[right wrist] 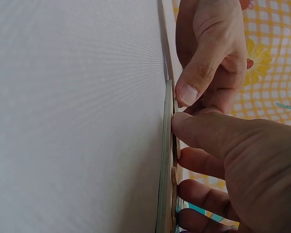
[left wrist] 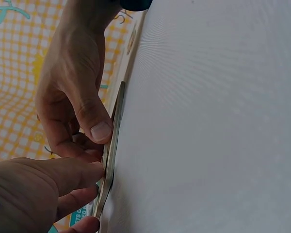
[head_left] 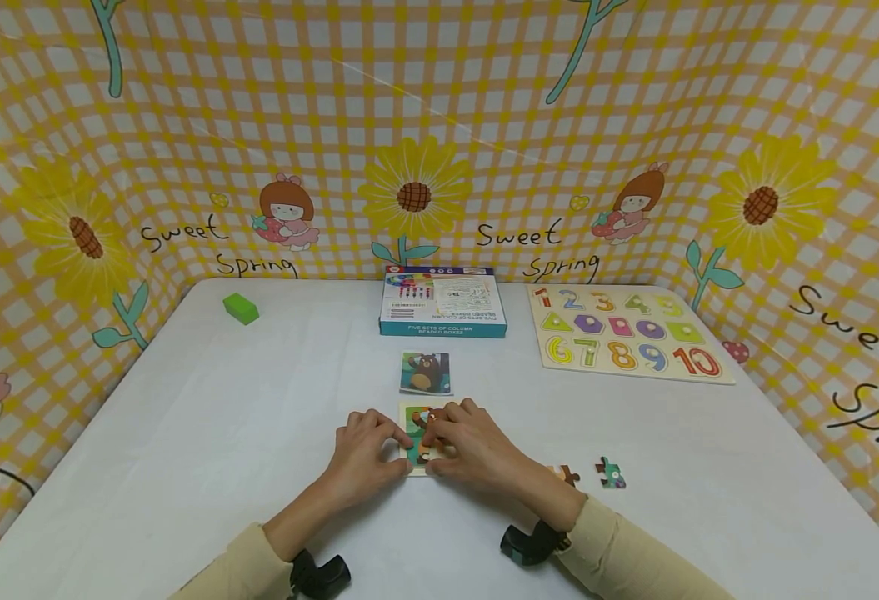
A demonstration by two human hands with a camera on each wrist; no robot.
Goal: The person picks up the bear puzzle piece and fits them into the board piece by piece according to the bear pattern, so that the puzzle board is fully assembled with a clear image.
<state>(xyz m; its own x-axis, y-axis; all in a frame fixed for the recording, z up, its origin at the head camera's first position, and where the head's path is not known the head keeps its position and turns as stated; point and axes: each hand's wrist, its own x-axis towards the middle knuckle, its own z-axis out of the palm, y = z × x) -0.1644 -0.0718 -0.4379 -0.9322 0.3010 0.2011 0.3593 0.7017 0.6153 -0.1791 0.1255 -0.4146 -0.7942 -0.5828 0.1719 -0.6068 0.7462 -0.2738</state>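
A small puzzle board [head_left: 405,410] with a pale rim lies in front of me, a bear picture partly fitted in it. My left hand [head_left: 367,454] is at its left side, thumb and index fingertip touching the board and a teal puzzle piece [head_left: 413,457]. From the right, my right hand [head_left: 472,446] reaches over the board, its thumb and index finger on a puzzle piece [right wrist: 178,144] that sits slightly raised. Much of the picture is hidden under the right hand. Both wrist views show the board edge-on, with the left hand [left wrist: 29,194] and right hand [left wrist: 75,92] close together.
Behind the board lies a bear picture card [head_left: 426,372]. Two loose puzzle pieces, one brown [head_left: 565,475] and one teal [head_left: 612,472], lie right of the right hand. Farther back are a boxed bead set [head_left: 442,328], a number board [head_left: 634,333] and a green block [head_left: 241,308].
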